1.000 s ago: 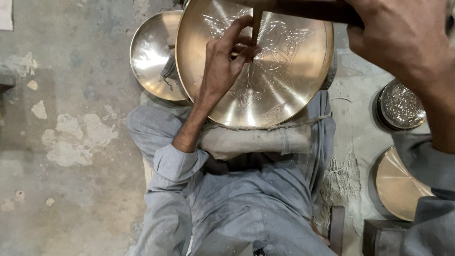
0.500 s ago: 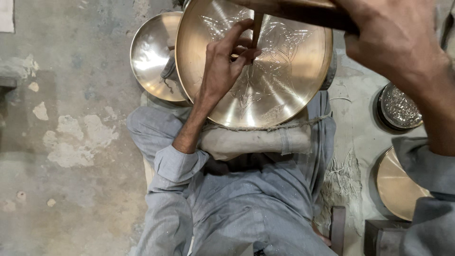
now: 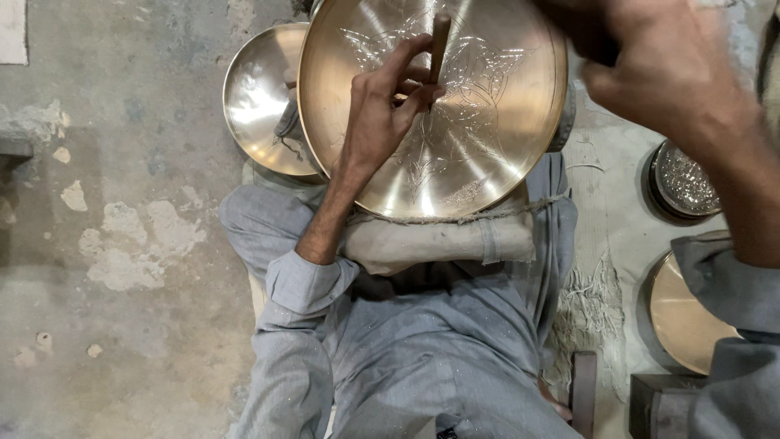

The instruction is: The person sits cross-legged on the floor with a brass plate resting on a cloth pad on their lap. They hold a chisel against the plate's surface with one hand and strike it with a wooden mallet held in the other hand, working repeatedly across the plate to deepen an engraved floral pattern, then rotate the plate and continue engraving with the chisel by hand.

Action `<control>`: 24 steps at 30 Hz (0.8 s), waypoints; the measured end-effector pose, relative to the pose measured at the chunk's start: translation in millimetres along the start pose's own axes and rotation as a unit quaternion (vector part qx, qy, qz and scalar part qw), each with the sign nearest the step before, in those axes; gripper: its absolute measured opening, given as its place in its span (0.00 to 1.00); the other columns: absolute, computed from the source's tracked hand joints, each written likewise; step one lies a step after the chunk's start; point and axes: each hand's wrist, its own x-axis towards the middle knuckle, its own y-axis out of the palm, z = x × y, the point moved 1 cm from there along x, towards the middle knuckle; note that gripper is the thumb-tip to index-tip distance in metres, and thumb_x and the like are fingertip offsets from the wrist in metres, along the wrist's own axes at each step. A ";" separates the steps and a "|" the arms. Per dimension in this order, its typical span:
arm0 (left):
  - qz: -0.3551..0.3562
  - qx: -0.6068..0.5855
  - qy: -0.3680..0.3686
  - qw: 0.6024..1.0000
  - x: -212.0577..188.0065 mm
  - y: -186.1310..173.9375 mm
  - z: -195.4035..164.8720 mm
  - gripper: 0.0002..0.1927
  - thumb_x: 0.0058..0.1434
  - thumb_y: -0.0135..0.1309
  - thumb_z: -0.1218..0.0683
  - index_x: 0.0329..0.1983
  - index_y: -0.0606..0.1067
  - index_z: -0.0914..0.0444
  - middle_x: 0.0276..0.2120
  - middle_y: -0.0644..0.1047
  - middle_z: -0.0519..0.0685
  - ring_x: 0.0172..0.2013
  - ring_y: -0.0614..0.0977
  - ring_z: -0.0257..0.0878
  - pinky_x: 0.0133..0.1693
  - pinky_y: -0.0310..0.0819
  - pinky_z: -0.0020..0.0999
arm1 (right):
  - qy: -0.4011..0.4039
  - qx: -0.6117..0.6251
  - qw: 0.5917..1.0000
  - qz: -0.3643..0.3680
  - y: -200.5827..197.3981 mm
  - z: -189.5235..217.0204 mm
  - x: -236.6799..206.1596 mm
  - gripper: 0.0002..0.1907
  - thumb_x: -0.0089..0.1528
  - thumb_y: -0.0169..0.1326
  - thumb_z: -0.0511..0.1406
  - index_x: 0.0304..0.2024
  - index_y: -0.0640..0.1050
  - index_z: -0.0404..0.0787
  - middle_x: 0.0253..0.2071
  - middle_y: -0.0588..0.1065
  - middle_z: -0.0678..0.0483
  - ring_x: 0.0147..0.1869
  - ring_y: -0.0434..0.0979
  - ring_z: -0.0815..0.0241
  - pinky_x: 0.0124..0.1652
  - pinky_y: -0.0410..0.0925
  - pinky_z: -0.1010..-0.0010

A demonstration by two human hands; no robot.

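1. a large round brass-coloured metal tray with a fine engraved star-and-leaf pattern lies face up, propped on a padded grey cloth roll across the person's lap; as i judge it, the roll cushions the tray and tilts it toward the eyes.
2. a thin brown rod-shaped chisel stands nearly upright with its tip on the engraved middle of the tray, just above the left hand.
3. the left hand rests its heel and palm on the tray face; its grip is pressed together, thumb and fingers pinching the low end of the chisel, seemingly to steer the tip along a line while the weight of the hand steadies the tray.
4. the right hand is raised at the top right, above the tray rim and apart from it, blurred and close to the camera; its fingers look curled, but whether they hold something i cannot tell.
5. a second, smaller shiny metal bowl-shaped dish lies partly tucked under the left edge of the tray.
6. to the right, on the rough concrete floor, sit a small dark round dish with a glittering patterned inside and, nearer the person, a plain golden round plate, both well apart from the tray.
7. the person sits on the floor in grey-blue clothes, sleeve rolled at the left forearm.
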 end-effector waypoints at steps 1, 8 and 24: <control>-0.001 0.004 0.009 1.000 0.8 0.5 0.7 0.26 0.71 0.60 0.60 0.69 0.67 0.59 0.44 0.86 0.56 0.36 0.92 0.43 0.35 0.94 0.37 | -0.001 -0.040 0.999 -0.003 2.2 -1.4 0.0 0.22 0.60 0.62 0.29 0.58 0.79 0.38 0.31 0.78 0.48 0.24 0.73 0.58 0.24 0.66 0.69; 0.015 0.020 0.017 1.000 1.1 2.0 2.1 0.23 0.71 0.59 0.61 0.68 0.68 0.58 0.43 0.86 0.55 0.37 0.92 0.43 0.35 0.95 0.37 | -0.056 -0.028 0.996 -0.063 12.4 -6.1 -4.9 0.21 0.62 0.61 0.30 0.58 0.77 0.42 0.36 0.78 0.52 0.29 0.74 0.64 0.30 0.68 0.74; 0.031 0.019 0.015 0.999 2.2 -0.3 2.6 0.22 0.72 0.59 0.61 0.67 0.69 0.58 0.44 0.86 0.57 0.38 0.92 0.44 0.37 0.95 0.39 | -0.068 0.127 0.987 -0.074 6.4 0.9 -9.2 0.31 0.54 0.62 0.21 0.61 0.79 0.39 0.43 0.80 0.44 0.37 0.80 0.55 0.37 0.75 0.64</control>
